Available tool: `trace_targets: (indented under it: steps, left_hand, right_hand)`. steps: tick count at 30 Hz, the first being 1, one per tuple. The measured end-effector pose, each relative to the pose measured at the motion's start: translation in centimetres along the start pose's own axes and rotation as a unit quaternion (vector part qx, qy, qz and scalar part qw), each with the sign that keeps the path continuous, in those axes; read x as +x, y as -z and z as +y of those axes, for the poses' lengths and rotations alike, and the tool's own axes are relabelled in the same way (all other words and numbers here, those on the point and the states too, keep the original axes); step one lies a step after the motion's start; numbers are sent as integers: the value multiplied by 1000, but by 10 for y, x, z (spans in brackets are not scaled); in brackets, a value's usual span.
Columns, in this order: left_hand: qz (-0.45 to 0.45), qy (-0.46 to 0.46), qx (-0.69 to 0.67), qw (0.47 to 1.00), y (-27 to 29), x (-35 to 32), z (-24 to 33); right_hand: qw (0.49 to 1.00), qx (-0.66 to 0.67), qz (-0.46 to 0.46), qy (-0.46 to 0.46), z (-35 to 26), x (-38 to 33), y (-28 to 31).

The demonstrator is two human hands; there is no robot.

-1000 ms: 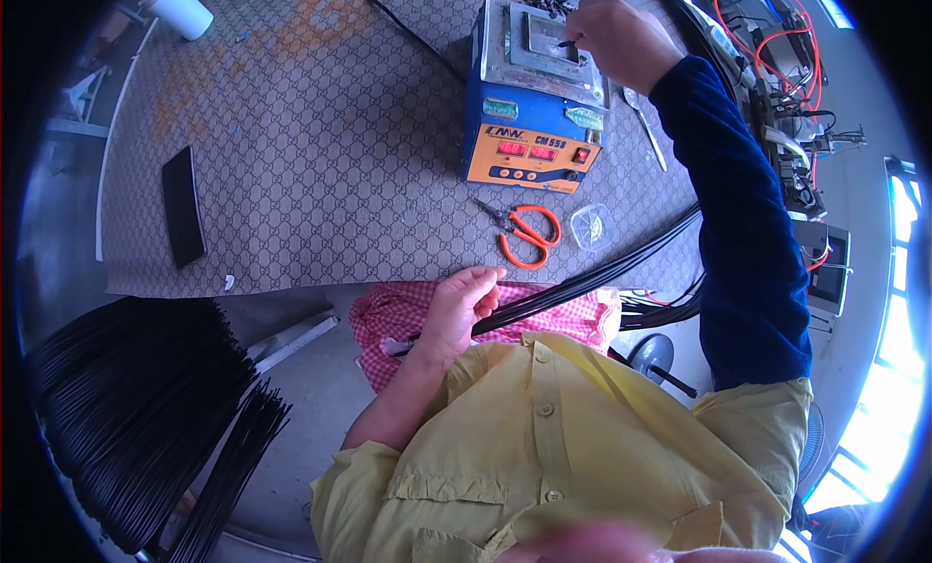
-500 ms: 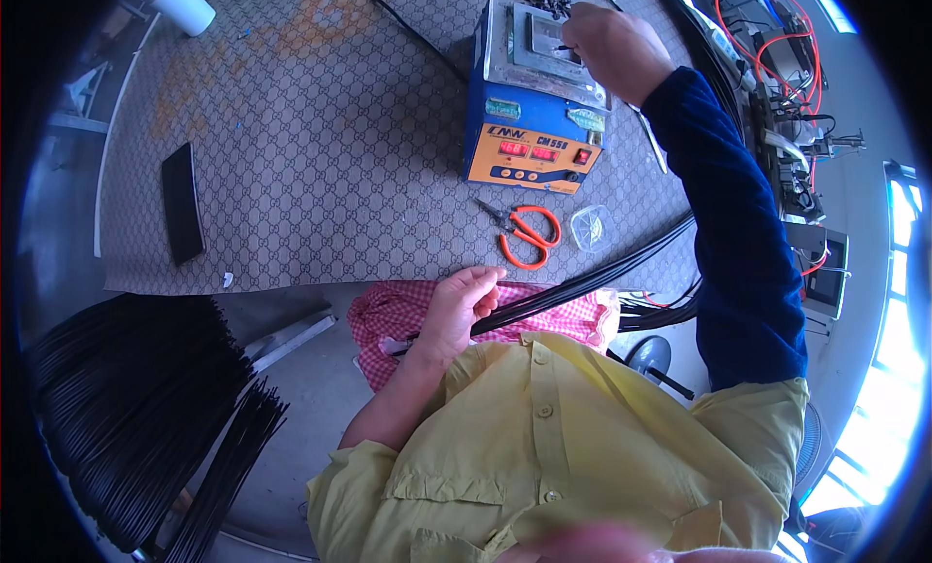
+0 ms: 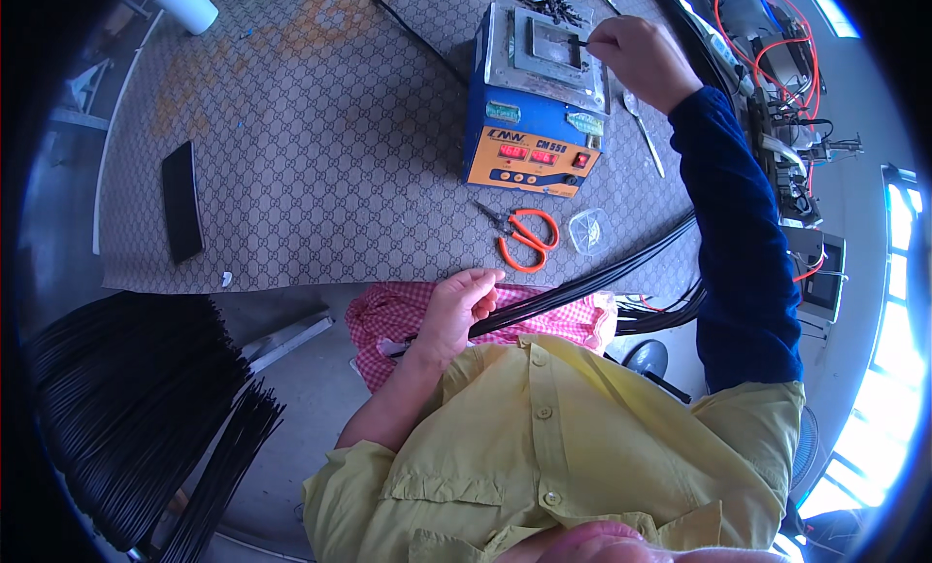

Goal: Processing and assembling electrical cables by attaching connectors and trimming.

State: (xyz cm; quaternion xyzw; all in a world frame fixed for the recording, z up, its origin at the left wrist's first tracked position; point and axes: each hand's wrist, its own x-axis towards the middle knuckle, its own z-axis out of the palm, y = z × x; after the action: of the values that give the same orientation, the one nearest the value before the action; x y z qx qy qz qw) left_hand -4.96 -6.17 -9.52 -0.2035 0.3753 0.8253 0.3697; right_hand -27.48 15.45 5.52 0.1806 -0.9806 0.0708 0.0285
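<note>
My right hand, in a dark blue sleeve, pinches a short black cable piece at the right rim of the square metal well. That well tops a solder pot, a blue box with an orange front and red lit displays. My left hand is closed at the table's front edge, thumb against fingers; whatever it holds is hidden. A bundle of black cables runs rightward from beside it. Orange-handled cutters and a small clear dish lie before the pot.
Behind the pot is a pile of short black pieces; a metal spatula lies right of it. A dark phone and a white cup are at left on the patterned table cover. Thick black cable bundles hang lower left.
My right hand has moved right and slightly toward me, from over the pot's well to its right rim, uncovering the pile behind. My left hand has stayed in place.
</note>
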Motion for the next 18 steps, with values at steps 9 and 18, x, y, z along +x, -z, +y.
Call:
trace_targets:
  steps: [9, 18]
  left_hand:
    - [-11, -3, 3, 1000, 0, 1, -1]
    - [-4, 3, -6, 1000, 1, 1, -1]
  right_hand:
    - [987, -37, 103, 114, -5, -7, -4]
    - [981, -67, 109, 144, -6, -3, -12]
